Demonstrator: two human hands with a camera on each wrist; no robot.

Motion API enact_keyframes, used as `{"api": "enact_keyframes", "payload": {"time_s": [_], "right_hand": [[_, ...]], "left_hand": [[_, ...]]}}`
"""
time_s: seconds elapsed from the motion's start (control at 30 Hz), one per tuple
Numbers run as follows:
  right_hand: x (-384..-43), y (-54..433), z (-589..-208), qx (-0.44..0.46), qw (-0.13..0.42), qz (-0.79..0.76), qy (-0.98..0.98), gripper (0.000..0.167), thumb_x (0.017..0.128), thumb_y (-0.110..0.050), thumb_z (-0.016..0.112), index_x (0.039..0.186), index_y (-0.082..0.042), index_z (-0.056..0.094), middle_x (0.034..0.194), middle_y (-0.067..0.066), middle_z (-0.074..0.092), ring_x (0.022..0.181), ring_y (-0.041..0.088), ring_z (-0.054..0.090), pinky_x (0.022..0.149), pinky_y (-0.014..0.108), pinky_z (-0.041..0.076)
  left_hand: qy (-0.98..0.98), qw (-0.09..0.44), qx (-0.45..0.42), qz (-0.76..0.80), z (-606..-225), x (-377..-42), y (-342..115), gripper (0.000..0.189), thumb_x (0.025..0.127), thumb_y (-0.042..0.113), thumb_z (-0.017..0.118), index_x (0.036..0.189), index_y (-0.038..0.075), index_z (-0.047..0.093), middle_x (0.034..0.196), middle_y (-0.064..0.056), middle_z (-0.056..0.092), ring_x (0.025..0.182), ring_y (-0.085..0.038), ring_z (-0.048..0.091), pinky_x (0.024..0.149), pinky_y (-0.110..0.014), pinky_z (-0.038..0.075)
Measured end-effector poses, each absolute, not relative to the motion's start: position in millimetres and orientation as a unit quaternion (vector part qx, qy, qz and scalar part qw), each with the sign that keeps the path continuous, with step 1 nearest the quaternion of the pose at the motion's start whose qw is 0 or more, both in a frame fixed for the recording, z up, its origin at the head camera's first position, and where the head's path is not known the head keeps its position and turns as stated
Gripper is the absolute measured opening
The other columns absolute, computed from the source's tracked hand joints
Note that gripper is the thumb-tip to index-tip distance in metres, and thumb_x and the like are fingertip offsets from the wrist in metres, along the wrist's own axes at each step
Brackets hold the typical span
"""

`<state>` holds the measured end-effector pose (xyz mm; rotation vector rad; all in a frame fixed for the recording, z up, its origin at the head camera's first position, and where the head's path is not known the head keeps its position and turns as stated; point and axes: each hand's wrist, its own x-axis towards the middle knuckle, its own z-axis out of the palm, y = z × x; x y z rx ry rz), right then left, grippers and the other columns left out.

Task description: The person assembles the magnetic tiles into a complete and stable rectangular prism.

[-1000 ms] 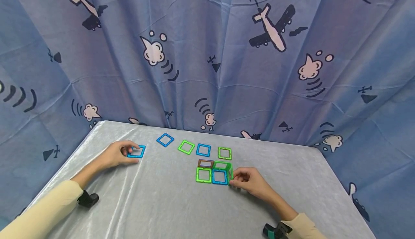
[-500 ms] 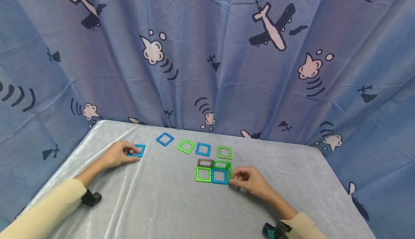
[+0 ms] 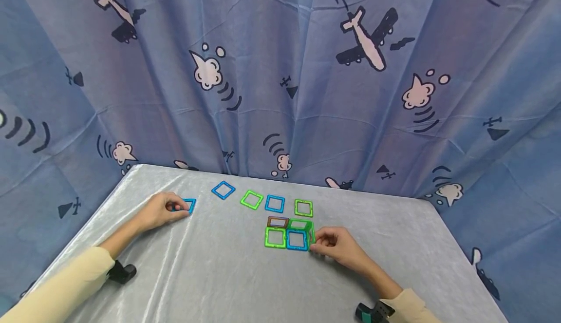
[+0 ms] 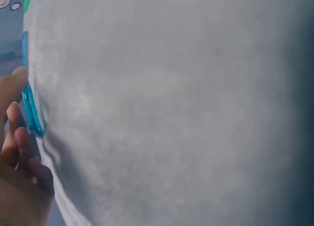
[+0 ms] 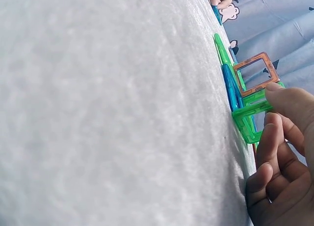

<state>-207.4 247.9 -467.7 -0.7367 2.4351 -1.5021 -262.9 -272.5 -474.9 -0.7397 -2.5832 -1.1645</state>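
In the head view my left hand [image 3: 163, 211] holds a blue square magnetic tile [image 3: 192, 206] at the table's left, its fingers covering much of it. The left wrist view shows the thumb over this blue tile [image 4: 32, 108]. At the right, my right hand [image 3: 337, 246] pinches an upright green tile [image 3: 312, 233] between thumb and fingers. That tile borders a flat blue tile [image 3: 297, 249], with a flat green tile [image 3: 275, 247] to its left. Behind them stand an orange-brown tile [image 5: 266, 57] and another green tile [image 3: 300, 220].
Loose flat tiles lie in a row farther back: a blue one [image 3: 216, 184], a green one [image 3: 246, 195], another blue one [image 3: 275, 197] and another green one [image 3: 304, 201]. A grey-white cloth covers the table [image 3: 219, 274]. Behind it hangs a blue airplane-print curtain [image 3: 263, 69].
My left fingers and thumb have drawn together over the blue tile, hiding more of it. My right hand and the joined tiles stay in place.
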Motion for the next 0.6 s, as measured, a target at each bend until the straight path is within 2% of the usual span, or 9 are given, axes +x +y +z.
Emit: {"api": "enact_keyframes", "payload": {"time_s": [0.23, 0.33, 0.6], "right_hand": [[-207, 249, -468, -0.25, 0.098, -0.512, 0.816, 0.017, 0.092, -0.011, 0.077, 0.102, 0.002, 0.073, 0.081, 0.01, 0.067, 0.065, 0.01, 0.056, 0.056, 0.023, 0.047], [-207, 250, -468, -0.249, 0.097, -0.509, 0.818, 0.018, 0.093, -0.012, 0.077, 0.102, 0.002, 0.073, 0.08, 0.009, 0.066, 0.065, 0.01, 0.056, 0.056, 0.023, 0.047], [-207, 249, -469, -0.249, 0.095, -0.509, 0.818, 0.017, 0.092, -0.012, 0.077, 0.101, 0.002, 0.073, 0.08, 0.009, 0.067, 0.065, 0.01, 0.056, 0.056, 0.023, 0.047]], "left_hand": [[-0.884, 0.145, -0.243, -0.373, -463, -259, -276, 0.012, 0.083, 0.008, 0.085, 0.085, 0.017, 0.077, 0.079, 0.011, 0.062, 0.074, -0.019, 0.059, 0.068, -0.033, 0.047], [-0.885, 0.154, -0.243, -0.366, -459, -259, -279, 0.008, 0.086, 0.007, 0.082, 0.088, 0.013, 0.077, 0.083, 0.009, 0.064, 0.078, -0.018, 0.061, 0.071, -0.038, 0.05], [-0.881, 0.17, -0.249, -0.364, -454, -258, -281, 0.005, 0.09, 0.004, 0.077, 0.094, 0.007, 0.076, 0.088, 0.005, 0.068, 0.079, -0.012, 0.062, 0.07, -0.041, 0.052]]}}
